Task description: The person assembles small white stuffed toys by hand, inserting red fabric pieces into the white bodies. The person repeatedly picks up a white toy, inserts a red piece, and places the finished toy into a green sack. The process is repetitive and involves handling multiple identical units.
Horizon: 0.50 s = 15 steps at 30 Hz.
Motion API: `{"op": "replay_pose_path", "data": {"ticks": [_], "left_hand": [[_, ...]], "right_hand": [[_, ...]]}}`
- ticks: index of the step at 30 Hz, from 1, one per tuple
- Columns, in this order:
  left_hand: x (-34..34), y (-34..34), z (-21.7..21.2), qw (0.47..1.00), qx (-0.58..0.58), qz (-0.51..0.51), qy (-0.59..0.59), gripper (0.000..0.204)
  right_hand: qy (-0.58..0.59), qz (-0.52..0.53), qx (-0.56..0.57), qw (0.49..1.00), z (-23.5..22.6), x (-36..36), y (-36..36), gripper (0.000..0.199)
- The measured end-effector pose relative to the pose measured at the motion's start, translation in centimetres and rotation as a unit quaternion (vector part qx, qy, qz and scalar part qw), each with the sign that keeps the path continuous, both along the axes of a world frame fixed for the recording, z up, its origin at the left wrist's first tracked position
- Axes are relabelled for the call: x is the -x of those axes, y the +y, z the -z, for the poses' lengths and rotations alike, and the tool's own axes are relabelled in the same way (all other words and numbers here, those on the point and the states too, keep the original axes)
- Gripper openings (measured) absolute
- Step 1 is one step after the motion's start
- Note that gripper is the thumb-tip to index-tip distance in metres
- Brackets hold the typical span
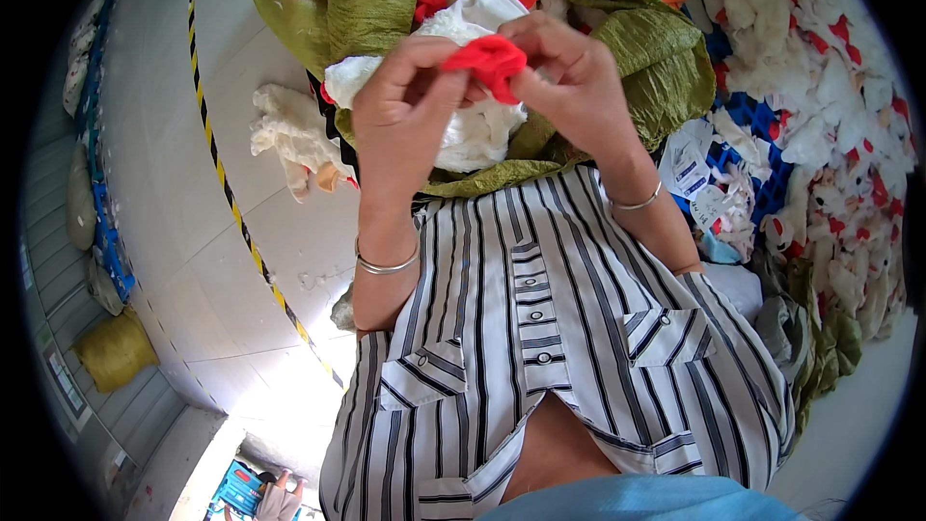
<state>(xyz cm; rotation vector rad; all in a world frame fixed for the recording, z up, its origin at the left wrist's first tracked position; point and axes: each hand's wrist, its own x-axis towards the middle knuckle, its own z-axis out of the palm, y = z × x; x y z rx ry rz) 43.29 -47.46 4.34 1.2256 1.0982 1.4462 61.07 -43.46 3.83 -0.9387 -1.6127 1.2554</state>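
Note:
Both my hands pinch a small red fabric piece between them, raised over my lap. My left hand has its thumb and fingers closed at the cloth's left end. On the other side, my right hand grips the right edge with thumb and forefinger. Right below and behind the red piece lies white plush fabric with a fuzzy surface, partly hidden by my hands. It rests in an open olive-green sack, which also holds more red and white pieces.
A large heap of white plush pieces with red parts spreads at the right. Beside it stands a blue plastic crate. One cream plush piece lies on the floor at left, near yellow-black striped tape. Another person appears at lower left.

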Motion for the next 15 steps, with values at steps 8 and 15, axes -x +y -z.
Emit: {"op": "replay_pose_path", "data": {"ticks": [8,15], "left_hand": [[0.4,-0.3,-1.3,0.998,0.048,-0.015,-0.025,0.009],[0.4,-1.3,-1.7,0.998,0.013,-0.030,-0.051,0.009]], "right_hand": [[0.009,0.054,-0.175,0.983,-2.3,-0.7,1.6,0.003],[-0.014,0.096,-0.141,0.985,-2.1,-0.1,0.9,0.019]]}}
